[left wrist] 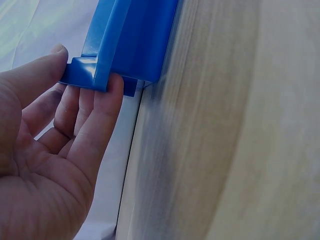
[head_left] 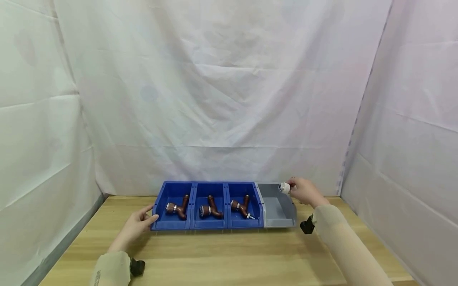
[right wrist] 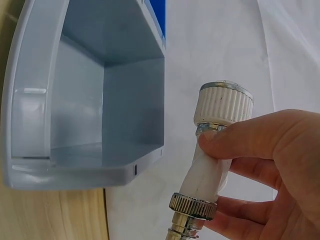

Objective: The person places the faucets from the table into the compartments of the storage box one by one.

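My right hand (head_left: pixel 304 192) holds a white radiator valve (right wrist: pixel 201 177) over the back right corner of the grey bin (head_left: pixel 280 208). In the right wrist view the thumb and fingers pinch its body, below a ribbed white knob (right wrist: pixel 224 104) and above a knurled metal ring (right wrist: pixel 193 205). At the other end of the row, my left hand (head_left: pixel 137 222) grips the rim of the leftmost blue bin (head_left: pixel 171 225), thumb over the edge and fingers beneath. That bin contains a brown valve (head_left: pixel 181 210) with a ribbed knob.
Two more blue bins stand between, joined in one row; the middle brown valve (head_left: pixel 214 208) has a wider knob, and another brown valve (head_left: pixel 244 207) has a silver fitting. The row sits at the back of the wooden table (head_left: pixel 222 258), before a white curtain (head_left: pixel 222 99).
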The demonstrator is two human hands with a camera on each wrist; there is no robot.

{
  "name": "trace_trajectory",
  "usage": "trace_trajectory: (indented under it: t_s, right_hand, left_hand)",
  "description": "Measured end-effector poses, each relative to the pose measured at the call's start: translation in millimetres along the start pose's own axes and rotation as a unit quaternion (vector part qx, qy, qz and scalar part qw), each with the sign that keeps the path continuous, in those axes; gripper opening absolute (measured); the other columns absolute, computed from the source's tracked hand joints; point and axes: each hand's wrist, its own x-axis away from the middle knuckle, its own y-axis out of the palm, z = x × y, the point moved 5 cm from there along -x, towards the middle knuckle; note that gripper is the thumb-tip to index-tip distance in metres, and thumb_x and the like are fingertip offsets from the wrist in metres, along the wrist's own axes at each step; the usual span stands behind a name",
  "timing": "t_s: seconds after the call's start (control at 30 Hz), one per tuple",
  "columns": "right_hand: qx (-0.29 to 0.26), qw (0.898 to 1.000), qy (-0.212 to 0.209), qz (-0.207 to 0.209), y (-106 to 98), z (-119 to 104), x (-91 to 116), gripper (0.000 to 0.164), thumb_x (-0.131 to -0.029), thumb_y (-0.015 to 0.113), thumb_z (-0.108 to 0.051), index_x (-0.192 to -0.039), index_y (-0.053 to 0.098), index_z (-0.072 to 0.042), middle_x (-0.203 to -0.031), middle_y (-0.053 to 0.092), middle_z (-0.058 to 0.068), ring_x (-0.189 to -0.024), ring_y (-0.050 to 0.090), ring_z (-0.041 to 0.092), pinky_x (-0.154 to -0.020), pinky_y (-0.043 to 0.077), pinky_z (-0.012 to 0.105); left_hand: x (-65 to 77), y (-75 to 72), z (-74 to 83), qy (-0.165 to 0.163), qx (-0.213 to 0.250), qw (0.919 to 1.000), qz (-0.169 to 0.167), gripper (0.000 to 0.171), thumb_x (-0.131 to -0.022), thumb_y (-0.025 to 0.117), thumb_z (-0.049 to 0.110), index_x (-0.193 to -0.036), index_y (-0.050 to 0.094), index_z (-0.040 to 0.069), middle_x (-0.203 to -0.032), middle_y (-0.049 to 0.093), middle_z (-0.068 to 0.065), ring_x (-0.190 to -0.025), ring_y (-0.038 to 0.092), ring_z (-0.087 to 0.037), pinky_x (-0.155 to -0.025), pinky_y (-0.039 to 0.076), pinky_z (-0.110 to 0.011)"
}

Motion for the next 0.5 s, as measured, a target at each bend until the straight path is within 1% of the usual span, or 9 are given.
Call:
trace_trajectory:
  t_s: [0.13,0.2,0.27,0.4,0.5]
  right_hand:
    - [-0.012,1.000,0.002,-0.008,6.2,-1.1,-0.7,0.033,-0.089,0.054,-0.001,-0.122,0.061,0.001,-0.117,0.059,0.022,-0.048,0.044,0.015,-0.045,0.041,0.030]
    - [-0.016,1.000,0.001,-0.008,7.5,-2.7,-1.5,0.033,-0.090,0.054,-0.001,-0.123,0.060,0.001,-0.119,0.059,0.023,-0.050,0.045,0.015,-0.047,0.041,0.030]
    - [-0.007,1.000,0.000,-0.003,7.6,-4.5,-2.5,0.032,-0.090,0.055,-0.002,-0.122,0.061,0.001,-0.118,0.059,0.022,-0.057,0.049,0.017,-0.051,0.042,0.032]
    - [0.022,1.000,-0.016,0.005,6.2,-10.3,-5.4,0.031,-0.090,0.055,-0.002,-0.120,0.063,0.000,-0.117,0.061,0.021,-0.075,0.055,0.021,-0.062,0.045,0.035]
    - [0.031,0.999,-0.024,0.006,5.9,-14.1,-8.3,0.030,-0.090,0.055,-0.002,-0.119,0.063,0.000,-0.114,0.063,0.019,-0.081,0.057,0.023,-0.064,0.046,0.036]
  left_hand:
    - [2.7,0.9,0.3,-0.004,-0.008,1.0000,0.000,0.062,-0.097,0.062,0.021,-0.144,0.036,-0.010,-0.072,0.049,-0.005,-0.058,0.045,-0.015,-0.053,0.040,-0.026]
    - [3.0,1.4,0.9,-0.002,-0.007,1.0000,-0.002,0.062,-0.097,0.061,0.022,-0.144,0.035,-0.009,-0.073,0.049,-0.005,-0.058,0.044,-0.015,-0.052,0.039,-0.026]
    - [2.4,2.0,0.8,-0.004,0.000,1.0000,-0.002,0.063,-0.097,0.062,0.023,-0.144,0.036,-0.009,-0.073,0.049,-0.005,-0.058,0.045,-0.014,-0.052,0.039,-0.026]
    - [0.4,2.7,-0.6,-0.006,0.006,1.0000,-0.006,0.064,-0.097,0.062,0.024,-0.145,0.034,-0.009,-0.074,0.050,-0.005,-0.058,0.045,-0.014,-0.053,0.040,-0.026]
    - [-0.8,1.8,-1.6,-0.011,0.007,0.9999,-0.003,0.064,-0.097,0.062,0.024,-0.146,0.034,-0.008,-0.074,0.050,-0.006,-0.059,0.045,-0.015,-0.053,0.040,-0.027]
